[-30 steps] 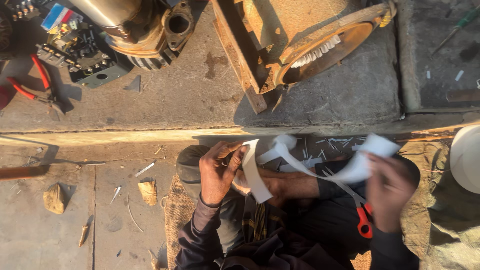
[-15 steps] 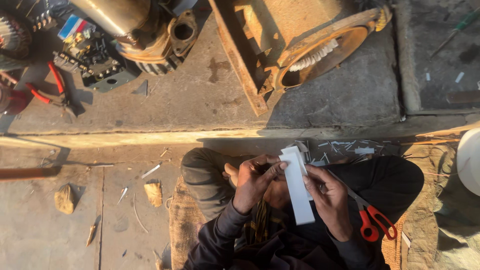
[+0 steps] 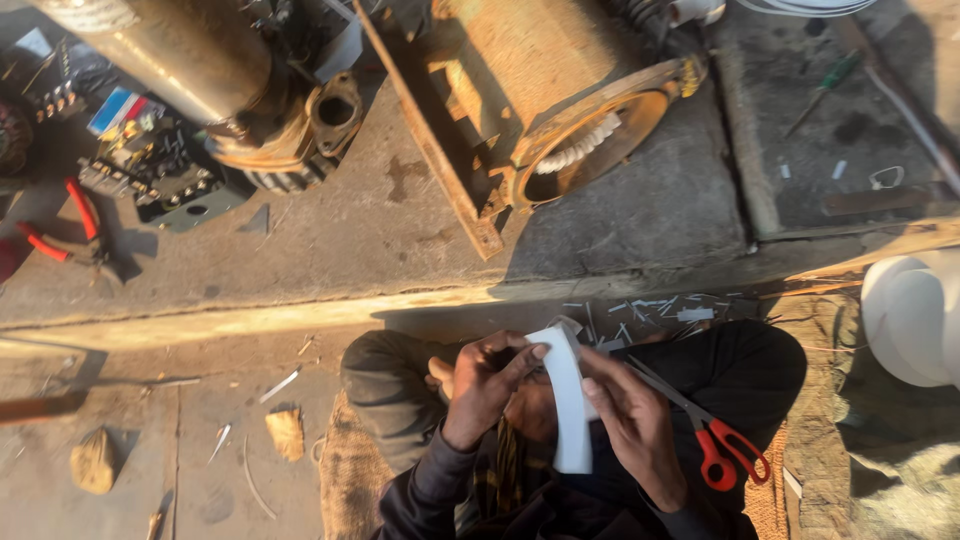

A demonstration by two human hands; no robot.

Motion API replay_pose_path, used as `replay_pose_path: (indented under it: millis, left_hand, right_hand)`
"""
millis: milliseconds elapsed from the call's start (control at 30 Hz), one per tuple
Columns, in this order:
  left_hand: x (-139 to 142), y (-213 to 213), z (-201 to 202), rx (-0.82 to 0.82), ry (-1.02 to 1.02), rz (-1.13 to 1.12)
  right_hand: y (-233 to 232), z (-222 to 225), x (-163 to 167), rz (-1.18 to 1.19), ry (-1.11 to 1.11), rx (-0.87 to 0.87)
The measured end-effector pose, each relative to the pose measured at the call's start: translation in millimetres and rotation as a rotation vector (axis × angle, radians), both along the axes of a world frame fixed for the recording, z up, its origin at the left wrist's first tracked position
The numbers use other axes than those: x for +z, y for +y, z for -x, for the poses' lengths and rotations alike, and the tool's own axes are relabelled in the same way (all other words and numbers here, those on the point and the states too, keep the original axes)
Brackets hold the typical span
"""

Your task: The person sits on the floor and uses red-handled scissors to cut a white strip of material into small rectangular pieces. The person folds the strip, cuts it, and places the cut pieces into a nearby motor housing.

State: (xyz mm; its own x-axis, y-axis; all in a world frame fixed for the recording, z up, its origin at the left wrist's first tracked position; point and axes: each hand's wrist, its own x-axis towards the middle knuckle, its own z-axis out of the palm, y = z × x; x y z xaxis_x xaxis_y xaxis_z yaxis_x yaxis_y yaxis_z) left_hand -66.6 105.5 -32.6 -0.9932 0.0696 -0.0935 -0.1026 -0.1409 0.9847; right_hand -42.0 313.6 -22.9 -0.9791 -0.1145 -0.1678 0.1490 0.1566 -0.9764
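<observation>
— So, what do the hands hold?

— Both grip a white strip (image 3: pixel 570 410), folded over at the top, held upright above the lap. The left hand (image 3: pixel 482 388) pinches its upper end, fingers (image 3: pixel 520 362) closed on the fold. The right hand (image 3: pixel 632 425) presses the strip from the other side, fingers closed against its edge.

— Anything else in the right hand?

— Scissors (image 3: pixel 712 440) with red handles lie just beside it, over the dark trouser leg; whether the hand actually holds them I cannot tell.

— And around the person?

— They sit on a burlap mat (image 3: pixel 345 475) on the concrete floor. White offcuts (image 3: pixel 660 308) lie scattered just beyond the knees. Farther off stands a rusty motor housing (image 3: pixel 560 110) with white slot liners showing inside its opening, and a second, greyer motor (image 3: pixel 200 70) to the left. Red-handled pliers (image 3: pixel 70 230) lie at the far left, near a dark terminal block (image 3: pixel 160 180). A white roll (image 3: pixel 915 315) shows at the right edge, and a screwdriver (image 3: pixel 825 90) lies at upper right.
</observation>
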Motion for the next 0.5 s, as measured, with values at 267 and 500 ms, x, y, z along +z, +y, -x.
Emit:
replay_pose_path:
  millis: [267,500]
  left_hand:
    - [-6,9,-1,-0.008,-0.08,-0.068]
    - [-7,-3,-1,0.026,-0.099,0.011]
  right_hand:
    - [-8,22,133,1.026,0.503,0.778]
    - [-38,33,156,1.191,0.531,0.915]
